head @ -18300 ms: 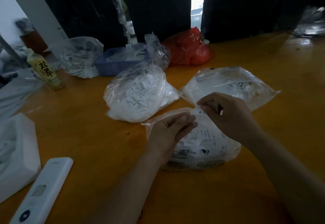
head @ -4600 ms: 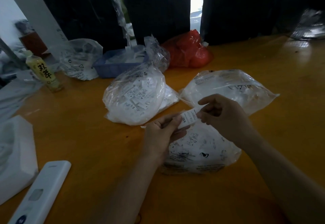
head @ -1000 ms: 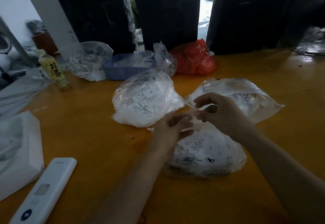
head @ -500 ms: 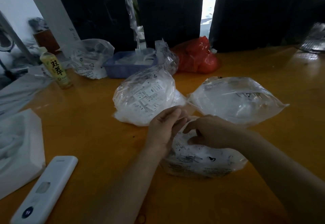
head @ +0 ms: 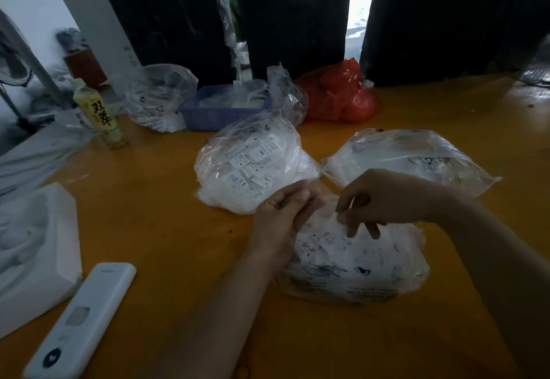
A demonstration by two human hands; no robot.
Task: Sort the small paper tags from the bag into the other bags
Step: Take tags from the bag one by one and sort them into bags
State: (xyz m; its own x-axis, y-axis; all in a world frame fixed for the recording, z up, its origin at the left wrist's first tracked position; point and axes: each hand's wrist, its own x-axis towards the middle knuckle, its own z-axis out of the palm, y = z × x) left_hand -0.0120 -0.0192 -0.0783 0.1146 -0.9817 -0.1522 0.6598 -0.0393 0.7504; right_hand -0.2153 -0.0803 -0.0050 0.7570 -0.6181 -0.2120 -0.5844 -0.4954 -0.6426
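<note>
The right hand (head: 384, 200) pinches at the paper tags (head: 327, 240) in the near bag's (head: 357, 265) mouth; the left hand (head: 282, 217), fingers curled, appears to hold that mouth open. Tags look light, thin and slippery; take one by its edge. Two more clear bags wait beyond on the counter (head: 166, 217): full bag (head: 250, 167), flatter bag (head: 410, 158).

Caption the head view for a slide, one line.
Both hands, left hand and right hand, work at the mouth of the near clear plastic bag of paper tags on an orange table.
</note>
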